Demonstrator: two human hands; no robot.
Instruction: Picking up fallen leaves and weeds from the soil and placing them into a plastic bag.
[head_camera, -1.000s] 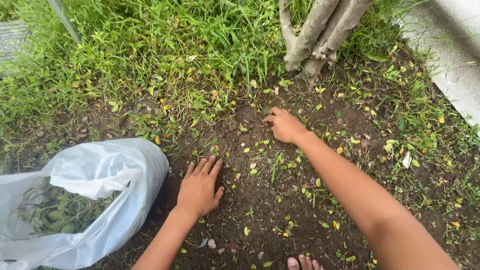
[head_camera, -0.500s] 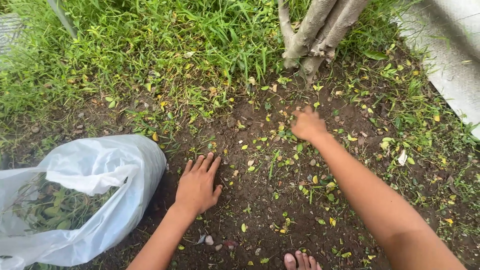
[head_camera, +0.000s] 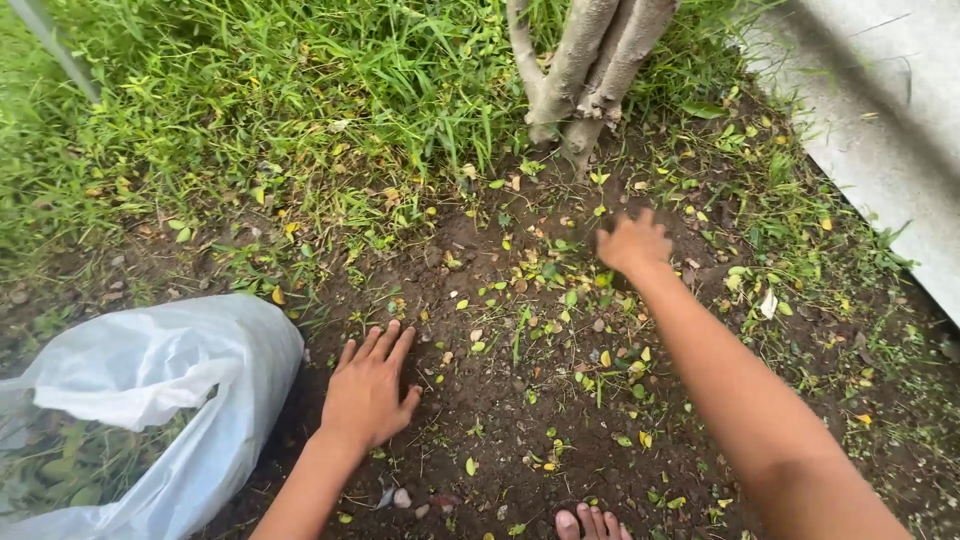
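Now: left hand (head_camera: 366, 392) flat, fingers up-frame | right hand (head_camera: 631, 243) grip unclear, on soil (head_camera: 520, 410)

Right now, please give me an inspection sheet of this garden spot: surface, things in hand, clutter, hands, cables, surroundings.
Surface: bare dark soil, dotted with small fallen leaves and sprouts.
Things: white bag lying open at left, green cuttings inside.
Clutter: small pebbles near the bottom edge; bare toes beside them.
Hands: left hand flat on the soil beside the bag, fingers spread; right hand reaching to the ground below the trunk, grip unclear.
Cables: nothing seen.
Surroundings: grass behind, forked tree trunk, grey slab at right.
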